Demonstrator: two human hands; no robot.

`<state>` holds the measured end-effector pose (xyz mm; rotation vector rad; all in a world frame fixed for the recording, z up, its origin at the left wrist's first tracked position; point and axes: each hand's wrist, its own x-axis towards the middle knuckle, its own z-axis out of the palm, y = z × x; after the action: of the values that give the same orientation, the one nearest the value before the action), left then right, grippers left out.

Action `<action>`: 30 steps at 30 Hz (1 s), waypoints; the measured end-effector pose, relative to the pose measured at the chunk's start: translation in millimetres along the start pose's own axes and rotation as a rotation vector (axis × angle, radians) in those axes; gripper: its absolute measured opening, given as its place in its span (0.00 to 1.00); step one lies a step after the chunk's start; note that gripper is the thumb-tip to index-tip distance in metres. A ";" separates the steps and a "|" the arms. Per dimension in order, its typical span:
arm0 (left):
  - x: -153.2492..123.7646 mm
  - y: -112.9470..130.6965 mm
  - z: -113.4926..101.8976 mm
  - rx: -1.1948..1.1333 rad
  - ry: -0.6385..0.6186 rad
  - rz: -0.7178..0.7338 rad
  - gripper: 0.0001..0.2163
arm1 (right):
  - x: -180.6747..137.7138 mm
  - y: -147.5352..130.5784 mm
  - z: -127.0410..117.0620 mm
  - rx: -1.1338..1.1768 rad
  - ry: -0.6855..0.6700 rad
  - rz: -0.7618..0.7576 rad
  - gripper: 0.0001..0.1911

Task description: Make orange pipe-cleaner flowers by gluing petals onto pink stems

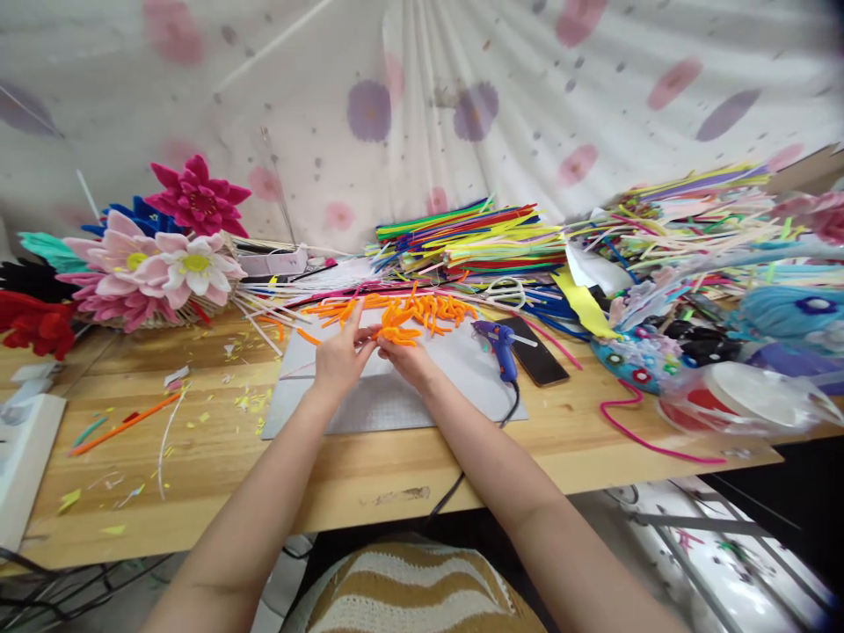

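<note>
Above a grey mat (pixel 369 404), both hands meet at an orange pipe-cleaner flower (pixel 399 327) with several curved petals. My right hand (pixel 409 360) is closed around its lower part, fingertips partly hidden by the petals. From the left, my left hand (pixel 339 356) pinches at the flower's edge with thumb and fingers, its index finger pointing up. Behind them, more bent orange pipe-cleaner pieces (pixel 439 312) lie along the mat's far edge. A blue glue gun (pixel 502 345) rests at the mat's right side, apart from my hands.
A black phone (pixel 537 356) lies beside the glue gun, whose cord runs over the table's front edge. Scissors (pixel 505 292) and bundled pipe cleaners (pixel 475 239) are at the back. Finished flowers (pixel 198 264) stand left; a plastic-wrapped tub (pixel 738 400) sits right.
</note>
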<state>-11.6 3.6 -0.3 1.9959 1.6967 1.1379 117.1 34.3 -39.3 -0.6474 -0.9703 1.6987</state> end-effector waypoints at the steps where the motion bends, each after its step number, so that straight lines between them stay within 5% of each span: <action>1: -0.2 -1.6 1.5 -0.017 -0.001 -0.022 0.26 | 1.7 -0.7 -1.3 0.008 0.022 -0.009 0.13; 5: -3.0 -9.5 13.1 -0.087 -0.030 -0.074 0.14 | 10.2 0.4 -8.0 0.072 0.166 -0.020 0.10; 9: -5.1 -12.7 28.6 -0.347 -0.195 -0.148 0.11 | 15.5 3.1 -16.2 0.141 0.235 0.031 0.10; 15: -1.2 -4.1 38.1 -0.840 -0.327 -0.548 0.14 | 16.7 -2.0 -24.6 0.146 0.104 0.096 0.17; 24: -5.8 -12.5 46.5 -1.146 -0.544 -0.664 0.10 | 20.1 -0.2 -33.2 0.124 0.135 0.132 0.16; 30: -12.0 -8.9 43.7 -1.031 -0.562 -0.642 0.14 | 16.7 5.9 -24.1 0.043 0.015 0.367 0.16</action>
<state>13.4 6.5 -39.1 0.8921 0.9784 0.8151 127.8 56.3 -56.5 -0.8469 -0.8372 2.0255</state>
